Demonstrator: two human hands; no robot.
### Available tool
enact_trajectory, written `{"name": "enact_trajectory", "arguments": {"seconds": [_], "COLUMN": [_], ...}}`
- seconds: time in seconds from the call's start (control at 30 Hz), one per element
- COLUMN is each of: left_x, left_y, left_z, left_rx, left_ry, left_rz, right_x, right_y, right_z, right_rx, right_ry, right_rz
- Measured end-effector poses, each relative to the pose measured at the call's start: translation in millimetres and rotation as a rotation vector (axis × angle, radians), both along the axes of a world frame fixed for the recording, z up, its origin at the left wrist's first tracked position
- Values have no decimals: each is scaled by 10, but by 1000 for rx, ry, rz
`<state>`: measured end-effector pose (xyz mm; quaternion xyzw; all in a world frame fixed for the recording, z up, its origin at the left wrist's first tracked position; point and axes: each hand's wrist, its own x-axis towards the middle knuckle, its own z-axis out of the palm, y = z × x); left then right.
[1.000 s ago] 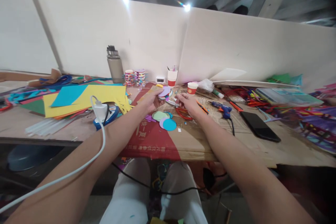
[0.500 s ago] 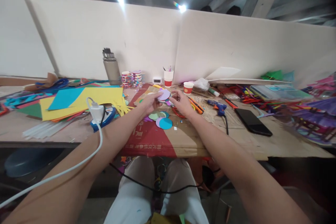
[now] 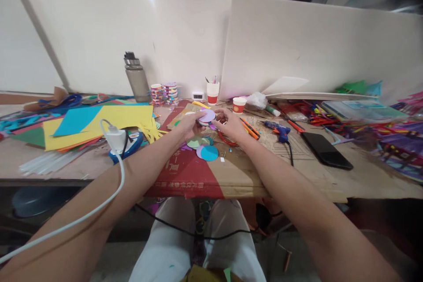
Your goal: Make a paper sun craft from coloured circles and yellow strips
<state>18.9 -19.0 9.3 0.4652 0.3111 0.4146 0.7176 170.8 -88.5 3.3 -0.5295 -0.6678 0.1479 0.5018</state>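
My left hand (image 3: 191, 126) is closed on a small round paper piece (image 3: 207, 116) above the middle of the table. A flat lilac disc tops it, and white and dark red bands show under the rim. With curled fingers, my right hand (image 3: 229, 125) reaches the piece's right edge, the thumb against its side. Fingertips beneath the piece are hidden. Loose paper discs lie just below the hands: a blue disc (image 3: 209, 153) overlapping a lilac one, and light green discs (image 3: 194, 142) farther left.
At the back stand a grey bottle (image 3: 137, 80), decorated paper cups (image 3: 171, 95), a small clock (image 3: 198, 96) and red-white cups (image 3: 239, 105). A blue glue gun (image 3: 279, 130) and a phone (image 3: 326, 150) lie right. Coloured sheets (image 3: 125, 125) and a white plug (image 3: 115, 140) with cable are left.
The view has tilted down and shifted slightly. My right hand's fingers have opened a little beside the round piece. My left hand keeps hold of it.
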Motion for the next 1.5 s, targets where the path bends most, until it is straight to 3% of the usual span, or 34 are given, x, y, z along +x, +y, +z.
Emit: {"name": "enact_trajectory", "arguments": {"seconds": [0.27, 0.43, 0.7, 0.97, 1.5], "left_x": [10, 22, 14, -8, -20], "left_y": [-23, -62, -73, -98, -98], "left_z": [31, 25, 50, 120, 104], "left_rx": [-30, -4, -51, -97, -37], "left_ry": [5, -23, -103, -120, -173], "left_rz": [40, 0, -20, -8, -48], "right_x": [23, 39, 53, 76, 58], "right_y": [21, 41, 44, 69, 29], "right_z": [-12, -27, -30, -52, -20], "right_rx": [-16, 3, -20, -10, 2], "right_ry": [-44, -107, 4, 77, 76], "right_rz": [-7, -42, 124, 184, 165]}}
